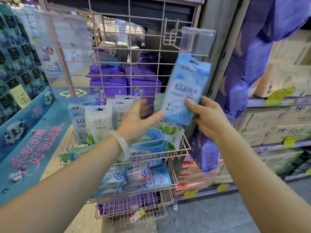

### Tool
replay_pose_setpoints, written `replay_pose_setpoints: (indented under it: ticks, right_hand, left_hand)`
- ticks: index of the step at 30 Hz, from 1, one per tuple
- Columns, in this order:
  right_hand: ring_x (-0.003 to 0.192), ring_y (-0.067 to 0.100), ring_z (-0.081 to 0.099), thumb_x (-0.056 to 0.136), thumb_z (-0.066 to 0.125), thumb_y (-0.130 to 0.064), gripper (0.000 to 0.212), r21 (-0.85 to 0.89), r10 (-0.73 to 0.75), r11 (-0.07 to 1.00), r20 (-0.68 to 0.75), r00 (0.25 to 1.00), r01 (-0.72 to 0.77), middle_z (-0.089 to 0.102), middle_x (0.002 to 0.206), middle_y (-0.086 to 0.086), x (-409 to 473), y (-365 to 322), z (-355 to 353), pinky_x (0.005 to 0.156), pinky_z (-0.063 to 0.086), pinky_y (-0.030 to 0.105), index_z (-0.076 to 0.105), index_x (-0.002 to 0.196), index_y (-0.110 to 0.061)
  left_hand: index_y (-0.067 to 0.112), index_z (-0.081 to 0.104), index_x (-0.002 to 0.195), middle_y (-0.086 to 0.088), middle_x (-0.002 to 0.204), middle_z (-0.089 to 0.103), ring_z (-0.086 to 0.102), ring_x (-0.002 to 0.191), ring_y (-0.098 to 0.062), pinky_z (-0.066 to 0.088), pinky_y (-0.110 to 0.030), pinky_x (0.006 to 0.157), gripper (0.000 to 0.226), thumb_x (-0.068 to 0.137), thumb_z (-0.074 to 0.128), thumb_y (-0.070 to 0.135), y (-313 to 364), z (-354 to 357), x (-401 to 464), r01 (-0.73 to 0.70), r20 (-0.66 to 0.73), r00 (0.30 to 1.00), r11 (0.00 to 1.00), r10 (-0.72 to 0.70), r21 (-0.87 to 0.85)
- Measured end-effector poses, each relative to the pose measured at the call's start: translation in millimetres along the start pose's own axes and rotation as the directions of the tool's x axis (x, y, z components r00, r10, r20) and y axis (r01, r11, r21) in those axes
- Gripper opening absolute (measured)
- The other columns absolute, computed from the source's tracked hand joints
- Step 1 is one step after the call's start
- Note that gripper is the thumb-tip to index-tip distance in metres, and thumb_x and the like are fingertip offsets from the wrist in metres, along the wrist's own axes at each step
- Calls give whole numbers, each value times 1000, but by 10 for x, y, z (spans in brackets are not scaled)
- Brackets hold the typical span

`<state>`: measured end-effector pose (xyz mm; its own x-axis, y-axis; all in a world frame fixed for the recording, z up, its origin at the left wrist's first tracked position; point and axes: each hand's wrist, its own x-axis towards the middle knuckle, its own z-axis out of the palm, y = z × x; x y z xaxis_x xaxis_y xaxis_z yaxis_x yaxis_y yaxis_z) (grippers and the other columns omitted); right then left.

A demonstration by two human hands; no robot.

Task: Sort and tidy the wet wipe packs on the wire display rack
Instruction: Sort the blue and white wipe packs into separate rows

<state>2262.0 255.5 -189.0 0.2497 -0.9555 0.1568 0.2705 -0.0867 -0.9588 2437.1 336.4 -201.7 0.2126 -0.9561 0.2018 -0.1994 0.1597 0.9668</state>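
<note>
A pink wire display rack [129, 76] stands in front of me with wire baskets below. My right hand [206, 118] grips the lower edge of a light blue wet wipe pack [185, 91], held upright just under a clear plastic tag holder [197, 41] on a rack hook. My left hand [136, 121], with a pale bangle on the wrist, reaches beside the pack; its fingertips touch the pack's lower left corner. Green and blue wipe packs [98, 125] hang in a row at the left. More packs [151, 143] lie piled in the upper basket.
A lower basket [173, 180] holds blue and pink packs. Purple packs [107, 84] are stacked behind the grid. Shelves with cartons [277, 125] stand at the right, a blue printed display board [25, 132] at the left. Grey floor lies below right.
</note>
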Motion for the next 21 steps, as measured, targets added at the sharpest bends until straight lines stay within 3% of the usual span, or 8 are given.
replay_pose_setpoints:
  ticks: [3, 7, 9, 11, 14, 17, 19, 21]
  right_hand:
    - [63, 13, 67, 79, 64, -5, 7, -86, 20, 996, 146, 989, -7, 72, 70, -2, -29, 84, 289, 60, 56, 26, 64, 82, -12]
    - [63, -1, 62, 86, 60, -18, 9, -320, -39, 945, 79, 996, 63, 69, 75, -3, 87, 222, 308, 63, 49, 22, 66, 80, -19]
    - [80, 6, 65, 84, 62, -17, 13, -692, -93, 713, 69, 993, 114, 71, 93, 7, 162, 333, 147, 77, 49, 27, 68, 94, -11]
    - [105, 23, 61, 81, 66, -21, 35, -900, 27, 419, 141, 990, 117, 65, 115, 12, 179, 492, 37, 93, 47, 34, 63, 113, -9]
    - [114, 29, 55, 77, 68, -30, 49, -967, 164, 223, 162, 973, 123, 61, 125, 9, 151, 661, 59, 96, 44, 39, 55, 123, -18]
    - [108, 30, 57, 79, 61, -28, 39, -976, 190, 77, 217, 958, 206, 63, 118, 8, 137, 742, 137, 91, 44, 39, 57, 117, -25]
    - [93, 27, 59, 78, 64, -27, 24, -959, 83, 102, 274, 958, 266, 64, 101, 7, 137, 723, 118, 79, 45, 34, 62, 102, -22]
    - [77, 18, 58, 76, 71, -26, 22, -907, -68, 380, 167, 984, 180, 59, 84, -4, 145, 606, 45, 72, 45, 28, 64, 96, -20]
  left_hand:
    - [19, 54, 111, -3, 109, 64, 66, 92, -10, 54, -22, 80, 29, 84, 60, 10, 63, 52, 37, 2, 70, 997, 980, 12, -201]
    - [9, 60, 108, -12, 109, 64, 65, 85, -19, 55, -33, 80, 23, 86, 56, 3, -47, -166, 23, 50, -146, 985, 971, -86, -235]
    - [10, 61, 106, -14, 110, 64, 65, 87, -22, 54, -35, 78, 21, 86, 58, 6, -120, -378, 8, 78, -275, 948, 956, -159, -283]
    - [6, 58, 115, -17, 117, 63, 64, 99, -29, 53, -38, 82, 29, 86, 58, 7, -176, -577, -28, 97, -330, 924, 952, -194, -289]
    - [12, 57, 112, -13, 113, 63, 63, 93, -27, 55, -29, 67, 27, 86, 58, 6, -224, -732, -97, 102, -328, 925, 958, -190, -269]
    - [8, 56, 115, -17, 117, 62, 61, 104, -32, 52, -42, 85, 30, 85, 58, 4, -245, -784, -140, 118, -346, 912, 950, -219, -288]
    - [9, 57, 116, -17, 117, 63, 61, 103, -31, 49, -43, 89, 31, 85, 59, 5, -256, -817, -158, 112, -368, 904, 950, -219, -291]
    - [14, 58, 111, -13, 114, 64, 62, 100, -29, 49, -43, 89, 27, 85, 60, 6, -273, -850, -164, 92, -392, 897, 952, -206, -292]
